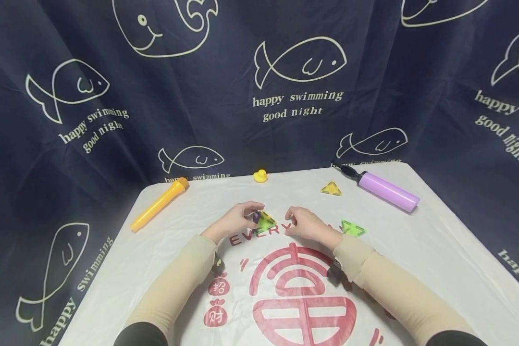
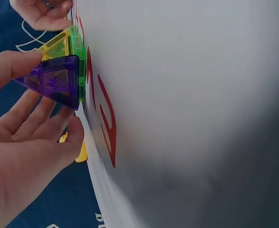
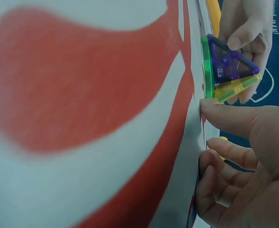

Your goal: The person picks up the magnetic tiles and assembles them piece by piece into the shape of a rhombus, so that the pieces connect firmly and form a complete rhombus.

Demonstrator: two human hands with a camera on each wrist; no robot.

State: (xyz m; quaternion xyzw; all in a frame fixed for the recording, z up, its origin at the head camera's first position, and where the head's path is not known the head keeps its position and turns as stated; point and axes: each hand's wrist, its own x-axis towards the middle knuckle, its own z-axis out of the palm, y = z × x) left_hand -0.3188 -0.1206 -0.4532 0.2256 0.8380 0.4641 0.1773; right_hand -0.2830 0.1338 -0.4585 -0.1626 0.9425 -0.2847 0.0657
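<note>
My left hand (image 1: pixel 233 223) pinches a purple triangular magnetic tile (image 2: pixel 56 80), thumb on its upper part and fingers on the far side. That tile leans against a yellow triangular tile (image 3: pixel 239 88), and both stand on a green tile (image 3: pixel 206 66) lying on the table, forming a small pyramid. Just right of the pyramid, my right hand (image 1: pixel 307 225) rests at the tabletop with loosely bent fingers and holds nothing. In the right wrist view its thumb (image 3: pixel 229 116) is close to the green tile's edge; whether they touch I cannot tell.
A loose green triangular tile (image 1: pixel 352 228) lies beside the right wrist, with a yellow triangle (image 1: pixel 331 188) farther back. Around the far side are an orange toy microphone (image 1: pixel 160 204), a yellow rubber duck (image 1: pixel 260 176) and a purple hand pump (image 1: pixel 388 191). A dark curtain (image 1: pixel 225 96) hangs behind the white-covered table (image 1: pixel 121 278).
</note>
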